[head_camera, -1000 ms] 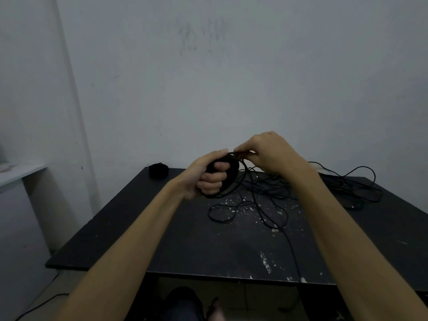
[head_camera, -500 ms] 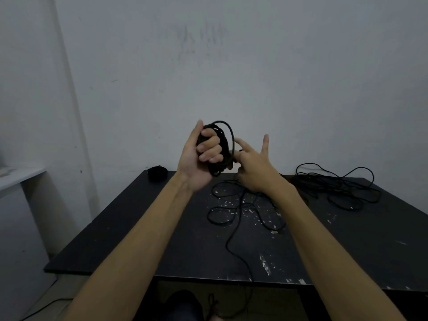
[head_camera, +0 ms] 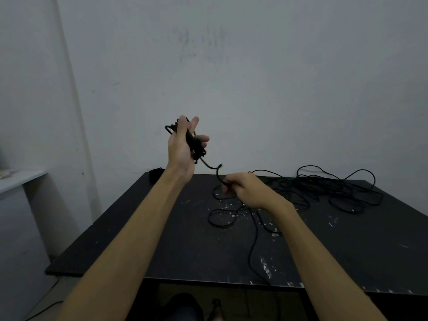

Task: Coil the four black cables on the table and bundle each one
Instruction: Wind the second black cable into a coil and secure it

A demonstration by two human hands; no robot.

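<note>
i see the left hand [head_camera: 183, 144] gripping a coil [head_camera: 193, 141] up high. right hand [head_camera: 243, 188] pinches the cable [head_camera: 212, 166] over the table [head_camera: 185, 239].

The right hand [head_camera: 245, 189] has dropped from the raised coil [head_camera: 193, 142] to grip the trailing cable [head_camera: 218, 174].

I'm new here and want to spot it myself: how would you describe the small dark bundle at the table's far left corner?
Start at the black table and follow its left edge to the far corner by the wall. There lies a small black coiled bundle, partly hidden behind the left hand's wrist. Unlike the loose cables sprawled at the far right, it is one compact lump.
</note>
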